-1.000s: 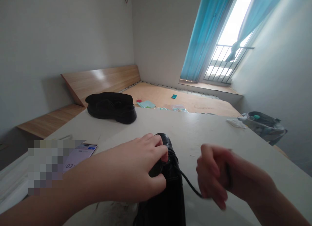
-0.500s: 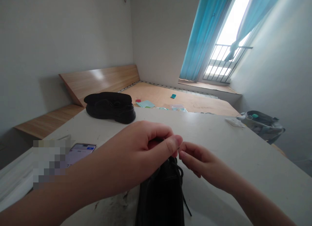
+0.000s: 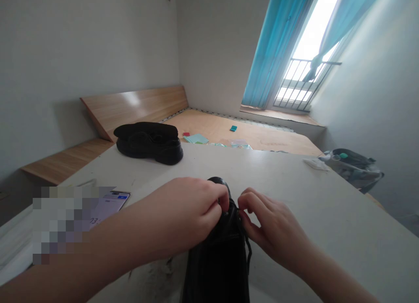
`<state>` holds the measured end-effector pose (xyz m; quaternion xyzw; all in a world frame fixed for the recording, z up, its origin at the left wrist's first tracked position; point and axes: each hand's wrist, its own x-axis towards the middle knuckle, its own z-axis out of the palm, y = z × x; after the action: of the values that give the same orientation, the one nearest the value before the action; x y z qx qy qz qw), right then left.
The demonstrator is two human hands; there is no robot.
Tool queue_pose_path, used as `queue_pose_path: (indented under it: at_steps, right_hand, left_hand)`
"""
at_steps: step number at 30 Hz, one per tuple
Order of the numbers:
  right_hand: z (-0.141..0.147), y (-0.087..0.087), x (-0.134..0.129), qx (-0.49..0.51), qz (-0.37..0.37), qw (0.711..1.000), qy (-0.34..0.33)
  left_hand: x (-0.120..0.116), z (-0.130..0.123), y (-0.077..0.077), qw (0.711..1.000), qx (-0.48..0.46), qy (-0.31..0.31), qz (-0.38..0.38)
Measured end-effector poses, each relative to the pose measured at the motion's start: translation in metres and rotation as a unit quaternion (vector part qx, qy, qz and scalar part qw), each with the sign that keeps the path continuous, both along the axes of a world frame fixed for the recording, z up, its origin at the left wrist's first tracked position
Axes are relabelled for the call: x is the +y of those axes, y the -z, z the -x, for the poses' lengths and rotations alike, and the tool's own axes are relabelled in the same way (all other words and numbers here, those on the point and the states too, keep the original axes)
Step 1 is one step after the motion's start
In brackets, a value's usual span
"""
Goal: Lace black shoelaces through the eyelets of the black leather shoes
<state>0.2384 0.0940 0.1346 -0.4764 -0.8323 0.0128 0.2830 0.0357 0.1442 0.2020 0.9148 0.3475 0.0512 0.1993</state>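
A black lace-up shoe [image 3: 218, 263] lies on the white table in front of me, its toe pointing away. My left hand [image 3: 196, 211] reaches over the shoe from the left, its fingers closed in a pinch at the lacing; what lies between the fingertips is mostly hidden. On the other side, my right hand [image 3: 271, 220] pinches the black shoelace [image 3: 249, 250] close to the eyelets. A loose lace end hangs down the shoe's right side. Farther back on the left, a second black shoe [image 3: 149, 148] lies on the table.
A phone [image 3: 113, 202] with a lit screen lies left of my left forearm, beside a blurred patch. Beyond the white table [image 3: 327, 216] are a wooden bed board [image 3: 209, 122] with small packets and a grey bag [image 3: 355, 165] on the right.
Both hands have come down from above the lacing to the eyelets and moved slightly apart. The shoe's toe now shows past my left hand, and the hanging lace end has shifted.
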Motion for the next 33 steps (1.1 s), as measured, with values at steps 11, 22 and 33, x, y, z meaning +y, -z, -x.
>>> queue_pose_path:
  at_steps: [11,22,33]
  right_hand:
    - [-0.004,-0.001,0.003,0.012,-0.016,0.999,-0.034]
    - [-0.001,-0.008,-0.004,0.399,0.283,0.864,-0.118]
    - [-0.004,-0.011,0.001,0.58,0.281,0.759,-0.09]
  left_hand:
    - [0.002,-0.009,0.019,0.997,-0.066,0.029,0.001]
    - [0.003,-0.009,-0.002,0.944,-0.299,-0.058,0.127]
    - [0.001,-0.01,-0.002,0.952,-0.286,-0.076,0.074]
